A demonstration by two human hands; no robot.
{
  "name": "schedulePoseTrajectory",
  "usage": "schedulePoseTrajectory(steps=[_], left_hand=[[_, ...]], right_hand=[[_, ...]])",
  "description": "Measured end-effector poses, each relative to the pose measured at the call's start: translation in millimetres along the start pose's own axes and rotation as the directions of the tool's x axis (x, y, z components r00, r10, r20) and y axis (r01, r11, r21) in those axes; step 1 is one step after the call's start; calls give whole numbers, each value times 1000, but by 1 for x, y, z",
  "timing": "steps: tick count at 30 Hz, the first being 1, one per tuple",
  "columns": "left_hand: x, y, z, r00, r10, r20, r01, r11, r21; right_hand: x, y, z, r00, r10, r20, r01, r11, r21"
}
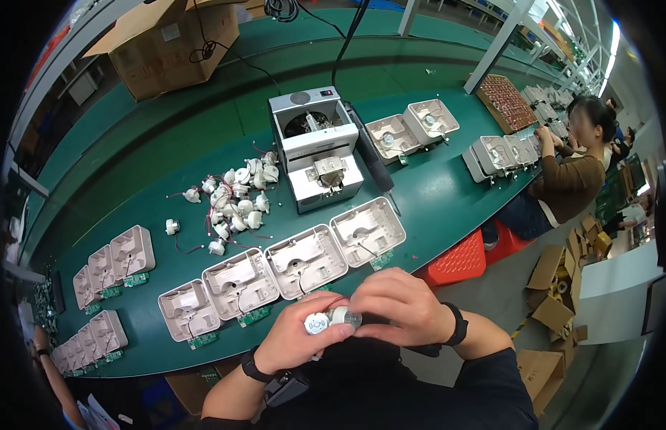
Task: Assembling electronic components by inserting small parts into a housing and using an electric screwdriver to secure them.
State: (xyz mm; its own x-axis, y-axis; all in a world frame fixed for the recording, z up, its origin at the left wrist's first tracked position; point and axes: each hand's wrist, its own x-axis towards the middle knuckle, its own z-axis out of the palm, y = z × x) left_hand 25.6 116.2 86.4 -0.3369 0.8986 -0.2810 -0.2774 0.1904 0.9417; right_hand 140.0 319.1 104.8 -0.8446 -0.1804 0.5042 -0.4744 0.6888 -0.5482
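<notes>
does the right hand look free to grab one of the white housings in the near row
Probably not yet. The right hand and left hand are both on a small white motor. The near row of white housings lies just beyond, with nothing between.

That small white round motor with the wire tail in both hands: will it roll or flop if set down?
The motor looks round, so it may roll. Its thin red wire likely flops and snags. Both hands, left hand and right hand, pinch it easily, suggesting it is light.
</notes>
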Motion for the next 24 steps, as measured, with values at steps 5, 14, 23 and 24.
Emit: schedulePoseTrajectory(steps=[5,14,23,24], left_hand=[[3,-8,-3,997,-45,60,47,998,-32],[-3,-12,1,998,-60,-32,58,995,-76],[-12,-27,-12,995,-83,-61,36,833,-552],[-16,-30,-14,994,-86,-65,32,814,-581]], right_hand=[[3,-2,2,998,-50,24,51,996,-71],[3,8,-11,994,34,102,-36,999,20],[9,86,-9,975,173,138,-108,917,-385],[11,91,-6,974,162,159,-88,915,-393]])
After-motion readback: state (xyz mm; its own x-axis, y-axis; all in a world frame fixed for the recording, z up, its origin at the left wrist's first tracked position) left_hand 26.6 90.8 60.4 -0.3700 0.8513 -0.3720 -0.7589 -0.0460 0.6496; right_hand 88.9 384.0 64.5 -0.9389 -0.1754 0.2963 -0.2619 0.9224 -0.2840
